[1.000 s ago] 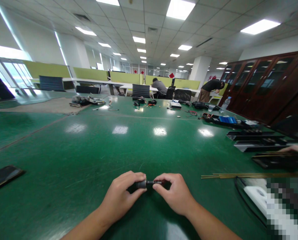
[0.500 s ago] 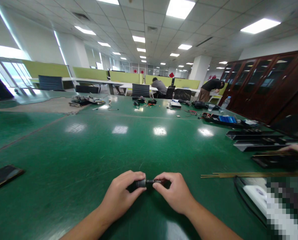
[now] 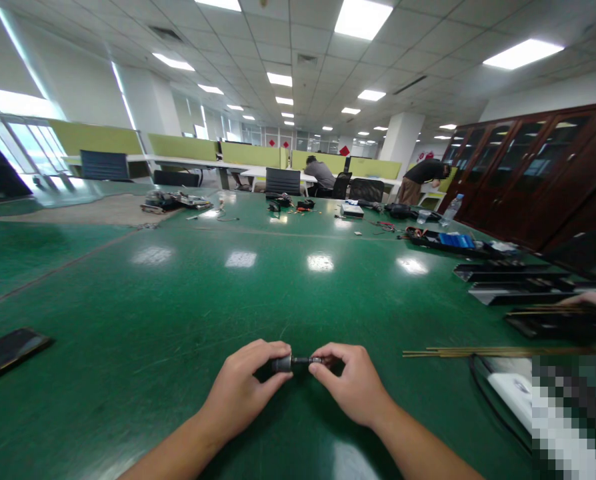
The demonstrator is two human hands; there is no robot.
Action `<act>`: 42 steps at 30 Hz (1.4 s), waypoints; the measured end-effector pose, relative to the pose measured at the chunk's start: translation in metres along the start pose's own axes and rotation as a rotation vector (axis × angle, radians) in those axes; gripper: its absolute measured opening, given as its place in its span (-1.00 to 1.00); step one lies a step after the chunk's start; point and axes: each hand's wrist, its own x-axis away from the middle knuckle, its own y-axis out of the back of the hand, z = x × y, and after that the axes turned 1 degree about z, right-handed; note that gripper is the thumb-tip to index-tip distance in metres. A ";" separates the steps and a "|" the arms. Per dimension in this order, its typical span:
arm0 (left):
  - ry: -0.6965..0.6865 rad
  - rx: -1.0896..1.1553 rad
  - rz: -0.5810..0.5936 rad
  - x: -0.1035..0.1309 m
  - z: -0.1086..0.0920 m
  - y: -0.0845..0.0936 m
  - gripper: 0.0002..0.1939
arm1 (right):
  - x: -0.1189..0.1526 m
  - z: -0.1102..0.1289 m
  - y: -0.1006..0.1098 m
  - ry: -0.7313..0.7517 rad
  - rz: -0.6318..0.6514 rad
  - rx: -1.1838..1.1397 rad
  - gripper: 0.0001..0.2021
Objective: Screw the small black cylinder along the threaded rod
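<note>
Bright ceiling lights overhead; windows left; yellow-green partitions across back; dark-red wooden cabinets right.

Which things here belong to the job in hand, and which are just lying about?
In use:
dark cylinder, held in the left hand
slim shaft, pinched by the right hand

Apparently just lying about:
flat phone-like slab
clear bottle
white box

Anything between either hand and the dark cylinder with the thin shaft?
Nothing visible. Left hand holds the dark cylinder; right hand pinches the thin shaft. The brass-coloured rods lie apart, off to the right.
</note>
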 end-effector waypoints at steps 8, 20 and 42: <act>0.018 -0.005 0.006 -0.001 0.000 0.000 -0.67 | -0.001 0.000 0.001 -0.004 -0.002 0.010 -0.90; 0.030 -0.011 0.001 -0.001 0.002 -0.001 -0.67 | -0.001 -0.004 0.003 -0.026 -0.014 -0.001 -0.90; 0.035 -0.029 0.003 -0.002 0.001 0.001 -0.66 | -0.002 -0.005 0.004 -0.019 -0.024 0.001 -0.90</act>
